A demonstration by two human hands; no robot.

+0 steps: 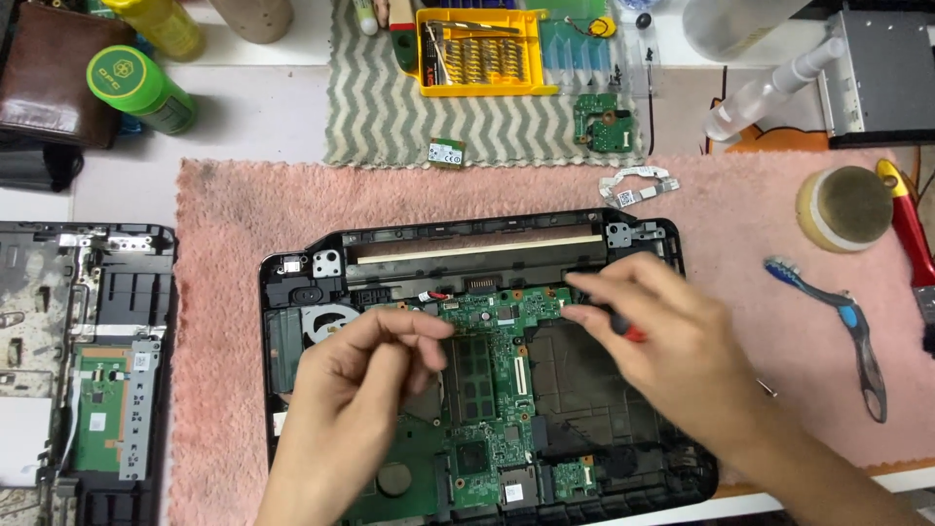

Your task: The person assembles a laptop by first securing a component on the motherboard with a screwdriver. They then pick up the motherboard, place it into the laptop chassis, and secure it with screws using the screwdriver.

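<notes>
A: What takes up most of the worktop (263, 117)?

B: A pink towel (740, 224), and on it an opened laptop base (292, 292), black, its green motherboard (487, 390) running down the middle.

A: And off to the side?

B: At the left edge lies another stripped laptop part (88, 360) with a small green board in it. Behind the towel is a grey zigzag mat (380, 107) bearing a yellow screwdriver bit case (477, 54) and a small green circuit board (602, 122).

A: Where are the hands?

B: Both are over the laptop base. The right hand (672, 351) is above its right half, fingers closed around a screwdriver (623, 326) with a black and red handle; the tip, near the motherboard's upper right corner, is hidden.

A: The left hand's grip?

B: The left hand (360, 380) hovers over the left part of the motherboard, thumb and fingertips pinched together. It is blurred, so I cannot tell whether anything sits between them.

A: Smaller things?

B: On the towel's right side lie a blue toothbrush (838, 321) and a round tape roll (842, 206); two green cans (141, 88) stand at the far left.
</notes>
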